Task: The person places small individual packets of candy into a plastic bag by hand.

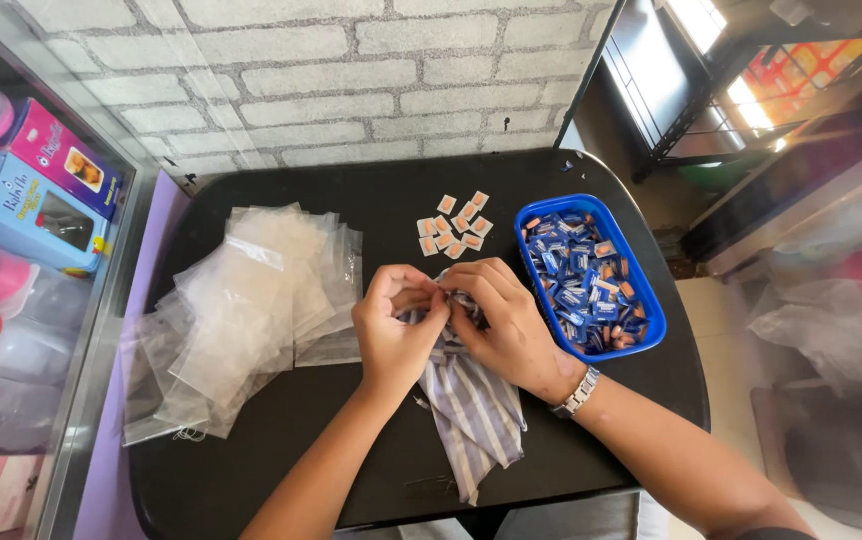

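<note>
Two hands, left hand (395, 330) & right hand (503, 322), pinching striped cloth (476, 410) btwn them

On the desk (251, 480) a pile of plastic bags (241, 310) lies at the left, and a tray (651, 330) full of small packets (581, 285) stands at the right. Between them, near the middle, a striped cloth (476, 410) lies under the left hand (396, 335) and the right hand (506, 320), which meet above it. Behind the hands a few loose packets (454, 228) lie just left of the tray, and a brick wall (351, 70) stands behind the desk.
</note>
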